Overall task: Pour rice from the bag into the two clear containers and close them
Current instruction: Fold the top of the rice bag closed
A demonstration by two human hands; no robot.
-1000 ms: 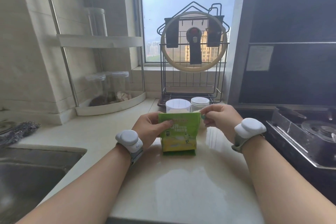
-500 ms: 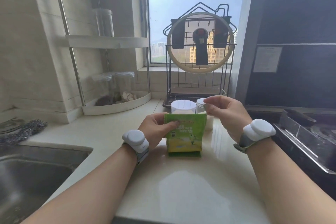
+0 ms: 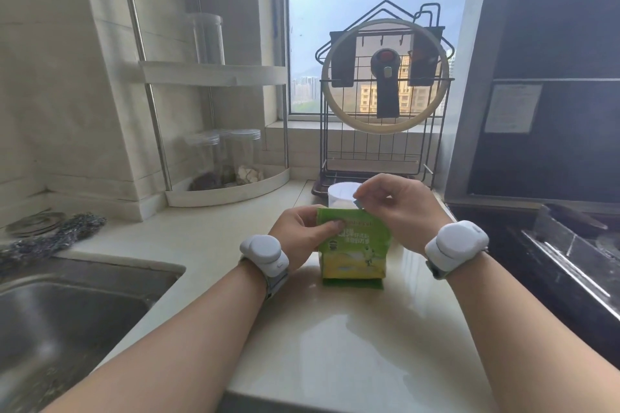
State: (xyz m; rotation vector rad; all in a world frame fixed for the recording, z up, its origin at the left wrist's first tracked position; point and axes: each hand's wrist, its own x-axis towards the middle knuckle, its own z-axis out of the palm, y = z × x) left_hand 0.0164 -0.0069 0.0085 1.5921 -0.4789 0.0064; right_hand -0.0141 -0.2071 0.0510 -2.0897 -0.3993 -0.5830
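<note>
From the head camera, we see the green rice bag (image 3: 353,246) standing upright on the pale countertop (image 3: 352,345), near its middle and just in front of the clear containers. Its long axis runs vertically, base flat on the counter and sealed top edge uppermost, printed face turned toward us.

Our left hand (image 3: 303,236) clamps the bag's upper left corner, thumb pressed across the front and the other fingers wrapped behind. Our right hand (image 3: 396,208) is raised at the top right corner with thumb and forefinger closed in a pinch on a small greyish scrap (image 3: 358,204) just above the bag's top edge; whether that scrap is still joined to the bag we cannot tell.

Behind the bag, one clear container with a white lid (image 3: 342,196) shows between our hands. The second container is hidden behind the right hand.

We judge this to be the opening step: the bag is being torn along its top, and no rice has been poured. Both containers seem to need their lids off first. The next move calls for finishing the opening across the top, keeping the left hand firm so the bag stays upright and nothing spills, then freeing the right hand to uncap the containers.
</note>
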